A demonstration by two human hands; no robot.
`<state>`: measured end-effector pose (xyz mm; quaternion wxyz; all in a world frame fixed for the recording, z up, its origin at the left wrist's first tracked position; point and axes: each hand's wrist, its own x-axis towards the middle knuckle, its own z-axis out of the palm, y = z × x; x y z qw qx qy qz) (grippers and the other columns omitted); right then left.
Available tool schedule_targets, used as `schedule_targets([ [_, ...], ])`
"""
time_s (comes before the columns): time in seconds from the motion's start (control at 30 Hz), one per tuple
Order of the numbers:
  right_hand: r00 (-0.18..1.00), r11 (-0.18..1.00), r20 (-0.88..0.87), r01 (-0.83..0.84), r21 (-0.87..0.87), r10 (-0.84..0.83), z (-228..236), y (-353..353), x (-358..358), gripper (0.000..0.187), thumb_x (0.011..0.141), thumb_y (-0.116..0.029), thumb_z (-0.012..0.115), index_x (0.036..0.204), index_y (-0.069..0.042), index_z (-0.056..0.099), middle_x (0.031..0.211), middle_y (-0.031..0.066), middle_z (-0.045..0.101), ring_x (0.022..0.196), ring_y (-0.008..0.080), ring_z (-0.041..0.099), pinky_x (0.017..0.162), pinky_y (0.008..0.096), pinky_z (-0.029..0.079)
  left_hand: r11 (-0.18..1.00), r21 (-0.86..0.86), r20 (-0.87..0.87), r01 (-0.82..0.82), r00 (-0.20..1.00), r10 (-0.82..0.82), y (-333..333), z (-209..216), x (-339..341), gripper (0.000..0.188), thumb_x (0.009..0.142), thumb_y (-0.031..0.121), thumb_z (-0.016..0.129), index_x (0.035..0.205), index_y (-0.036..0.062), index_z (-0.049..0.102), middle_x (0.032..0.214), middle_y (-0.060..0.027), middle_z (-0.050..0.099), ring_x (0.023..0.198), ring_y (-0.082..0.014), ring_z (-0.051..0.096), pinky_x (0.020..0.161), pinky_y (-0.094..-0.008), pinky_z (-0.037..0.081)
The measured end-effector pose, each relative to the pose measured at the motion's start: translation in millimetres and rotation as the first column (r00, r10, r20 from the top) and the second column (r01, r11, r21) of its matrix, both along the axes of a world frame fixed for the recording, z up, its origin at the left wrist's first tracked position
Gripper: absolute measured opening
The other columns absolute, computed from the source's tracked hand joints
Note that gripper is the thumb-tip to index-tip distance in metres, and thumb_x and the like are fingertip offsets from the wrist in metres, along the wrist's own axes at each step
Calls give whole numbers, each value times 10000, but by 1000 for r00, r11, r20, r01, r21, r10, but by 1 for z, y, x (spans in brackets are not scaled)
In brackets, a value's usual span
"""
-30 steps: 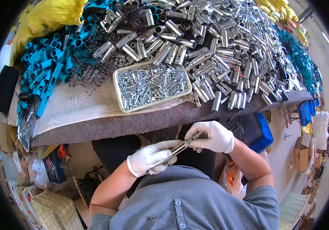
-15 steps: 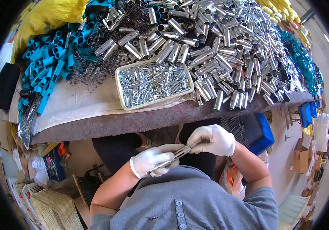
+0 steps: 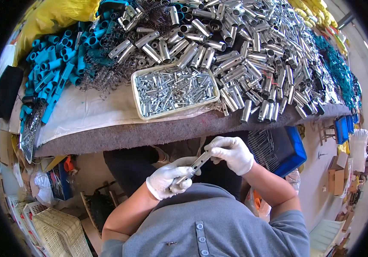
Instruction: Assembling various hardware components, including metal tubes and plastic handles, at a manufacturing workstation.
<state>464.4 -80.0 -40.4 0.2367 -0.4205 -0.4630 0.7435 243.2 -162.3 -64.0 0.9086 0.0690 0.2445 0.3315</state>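
Note:
A slotted, shiny metal tube (image 3: 200, 161) is held at a slant over my lap, its upper end toward the right. My left hand (image 3: 167, 180), in a white glove, is closed around the lower part of the tube. My right hand (image 3: 234, 156), gloved too, pinches at the upper end with thumb and forefinger. Whether a smaller part sits between those fingertips is hidden. Beyond my hands, on the table, stands a white tray (image 3: 136, 99) full of small metal pins (image 3: 173, 92).
A big heap of metal tubes (image 3: 252, 64) covers the table (image 3: 85, 143). Teal plastic sleeves (image 3: 49, 70) and dark coil springs (image 3: 100, 70) lie left. A blue crate (image 3: 295, 147) holding metal rods (image 3: 264, 150) is below the table's edge, right. Plastic baskets (image 3: 62, 231) stand lower left.
The tube has tipped more upright, and its slotted side shows more. My right hand has shifted slightly left and up, its fingers now at the tube's upper end.

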Motion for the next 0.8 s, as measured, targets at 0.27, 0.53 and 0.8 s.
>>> schedule_targets([
  [0.27, 999, 996, -21, 39, -80, -41, -7, -4, -12, 249, 870, -169, 657, 1026, 25, 658, 896, 77, 673, 719, 108, 608, 678, 246, 510, 996, -74, 69, -47, 996, 52, -4, -7, -2, 394, 919, 148, 528, 1284, 36, 426, 939, -55, 568, 667, -82, 556, 431, -171, 392],
  [0.53, 999, 999, -1, 41, -8, -41, -1, -4, -39, 209, 870, -180, 661, 969, 4, 673, 822, 44, 675, 652, 73, 592, 566, 198, 465, 996, -10, 91, -90, 992, 90, -15, 12, -22, 472, 947, 143, 472, 1394, 76, 333, 940, -50, 566, 549, -44, 442, 415, -162, 329],
  [0.8, 924, 540, 377, -290, 790, -56, 47, 71, -107, 128, 835, -109, 642, 938, -41, 676, 853, 86, 665, 729, 149, 633, 678, 275, 506, 887, 31, -71, -462, 884, 463, -23, 18, -42, 414, 929, 81, 476, 1339, 72, 417, 904, -56, 572, 527, -57, 430, 384, -166, 294],
])
